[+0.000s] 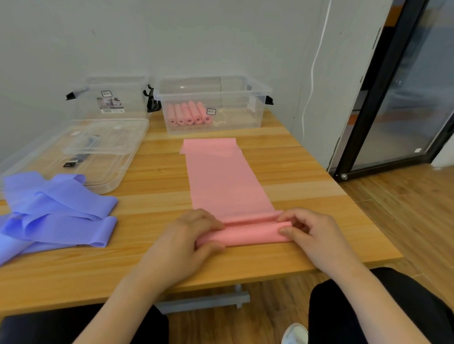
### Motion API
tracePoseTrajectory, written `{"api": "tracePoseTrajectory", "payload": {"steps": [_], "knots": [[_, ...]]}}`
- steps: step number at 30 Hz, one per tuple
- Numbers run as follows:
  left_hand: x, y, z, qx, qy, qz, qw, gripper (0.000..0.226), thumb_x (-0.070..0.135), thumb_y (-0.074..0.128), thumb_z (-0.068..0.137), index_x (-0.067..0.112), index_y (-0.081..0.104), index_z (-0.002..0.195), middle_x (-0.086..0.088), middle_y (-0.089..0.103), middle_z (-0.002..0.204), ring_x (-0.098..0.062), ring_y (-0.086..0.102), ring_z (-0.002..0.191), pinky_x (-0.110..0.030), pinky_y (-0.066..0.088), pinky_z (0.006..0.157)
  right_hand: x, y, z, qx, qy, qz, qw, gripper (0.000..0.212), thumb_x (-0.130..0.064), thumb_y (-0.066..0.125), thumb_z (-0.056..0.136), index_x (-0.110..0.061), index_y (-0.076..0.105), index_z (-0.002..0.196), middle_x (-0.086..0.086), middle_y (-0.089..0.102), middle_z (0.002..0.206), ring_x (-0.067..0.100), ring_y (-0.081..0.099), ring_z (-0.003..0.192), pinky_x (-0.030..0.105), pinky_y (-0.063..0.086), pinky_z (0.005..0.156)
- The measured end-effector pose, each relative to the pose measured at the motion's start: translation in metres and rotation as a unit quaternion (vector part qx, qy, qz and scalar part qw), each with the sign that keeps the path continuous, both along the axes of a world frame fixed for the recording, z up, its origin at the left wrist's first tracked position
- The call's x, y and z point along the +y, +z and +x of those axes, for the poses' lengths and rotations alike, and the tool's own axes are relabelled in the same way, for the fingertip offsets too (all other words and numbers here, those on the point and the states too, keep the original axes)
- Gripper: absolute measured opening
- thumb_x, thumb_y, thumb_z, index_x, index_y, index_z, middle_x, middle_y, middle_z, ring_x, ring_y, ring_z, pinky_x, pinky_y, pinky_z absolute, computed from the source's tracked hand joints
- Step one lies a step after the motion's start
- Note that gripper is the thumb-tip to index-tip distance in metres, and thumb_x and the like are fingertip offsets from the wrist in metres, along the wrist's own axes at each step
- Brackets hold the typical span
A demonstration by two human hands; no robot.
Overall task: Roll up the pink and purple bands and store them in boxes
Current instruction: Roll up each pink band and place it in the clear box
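Presently both hands, left hand (189, 236) and right hand (313, 231), are gripping the half-rolled pink band (225, 182); five pink rolls (189, 114) are sitting boxed; purple bands (48, 213) are lying unrolled.

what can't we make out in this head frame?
- Left hand palm side and fingertips: hidden against the pink band roll.
- Left box label: too small to read.
- Purple bands: heaped, count unclear.
- Items under the clear lid: blurred.

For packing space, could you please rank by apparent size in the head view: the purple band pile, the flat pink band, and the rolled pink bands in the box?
1. Crumpled purple band pile, though nearest the camera.
2. Flat pink band.
3. Rolled pink bands, farthest away.
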State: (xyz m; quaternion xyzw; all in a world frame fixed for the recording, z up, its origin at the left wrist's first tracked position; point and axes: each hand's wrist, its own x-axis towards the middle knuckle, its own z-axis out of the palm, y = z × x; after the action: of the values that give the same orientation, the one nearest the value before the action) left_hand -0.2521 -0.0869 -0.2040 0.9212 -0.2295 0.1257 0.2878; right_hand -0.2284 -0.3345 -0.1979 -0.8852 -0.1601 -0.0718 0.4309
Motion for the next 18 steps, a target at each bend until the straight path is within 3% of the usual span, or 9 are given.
{"api": "tracePoseTrajectory", "payload": {"steps": [3,6,8,11,15,18], "knots": [[0.0002,-0.0008,0.001,0.001,-0.002,0.002,1.0,0.046,0.049,0.051,0.076,0.018,0.07,0.104,0.011,0.059,0.095,0.0,0.049,0.09,0.002,0.028,0.081,0.0019,0.0005,-0.0004,-0.008,0.015,-0.008,1.0,0.02,-0.014,0.061,0.087,-0.034,0.062,0.084,-0.019,0.061,0.088,-0.013,0.051,0.087,0.002,0.034,0.071],[-0.0001,-0.0005,-0.001,-0.007,0.025,-0.023,0.999,0.038,0.043,0.049,0.081,0.019,0.067,0.106,0.011,0.064,0.093,-0.005,0.055,0.09,0.003,0.031,0.078,0.0007,0.0038,-0.001,0.019,0.06,-0.014,0.998,0.025,-0.013,0.071,0.077,-0.032,0.063,0.091,-0.017,0.058,0.096,-0.009,0.05,0.089,0.003,0.034,0.074],[0.0001,0.0006,-0.0019,-0.008,0.024,-0.026,0.999,0.036,0.042,0.048,0.082,0.021,0.065,0.104,0.009,0.066,0.091,-0.003,0.056,0.087,0.001,0.033,0.074,0.0001,0.0046,-0.0015,0.017,0.05,-0.023,0.998,0.033,-0.012,0.075,0.072,-0.038,0.06,0.086,-0.019,0.059,0.092,-0.011,0.05,0.088,0.005,0.036,0.073],[0.0003,0.0017,-0.0009,0.0,-0.027,-0.009,1.0,0.038,0.046,0.054,0.077,0.017,0.068,0.097,0.008,0.064,0.093,0.002,0.052,0.088,0.002,0.031,0.079,0.0019,0.0035,-0.0006,0.0,0.026,-0.029,0.999,0.027,-0.014,0.069,0.078,-0.039,0.059,0.079,-0.019,0.062,0.086,-0.008,0.052,0.086,0.009,0.037,0.071],[-0.0004,0.0019,-0.0013,-0.003,-0.024,-0.016,1.0,0.038,0.046,0.053,0.078,0.018,0.069,0.098,0.01,0.064,0.089,0.001,0.054,0.086,-0.001,0.034,0.077,0.0021,0.0022,0.0003,0.012,0.041,-0.029,0.999,0.022,-0.016,0.063,0.085,-0.037,0.061,0.089,-0.021,0.059,0.092,-0.007,0.051,0.091,0.004,0.035,0.075],[-0.0006,0.0016,-0.0036,-0.008,0.007,-0.043,0.999,0.034,0.043,0.045,0.081,0.022,0.064,0.101,0.016,0.061,0.08,0.0,0.056,0.08,0.0,0.035,0.07,0.0018,0.003,-0.0004,0.028,0.075,-0.049,0.996,0.031,-0.018,0.073,0.075,-0.036,0.061,0.097,-0.02,0.055,0.101,-0.007,0.05,0.096,0.005,0.033,0.08]]}}
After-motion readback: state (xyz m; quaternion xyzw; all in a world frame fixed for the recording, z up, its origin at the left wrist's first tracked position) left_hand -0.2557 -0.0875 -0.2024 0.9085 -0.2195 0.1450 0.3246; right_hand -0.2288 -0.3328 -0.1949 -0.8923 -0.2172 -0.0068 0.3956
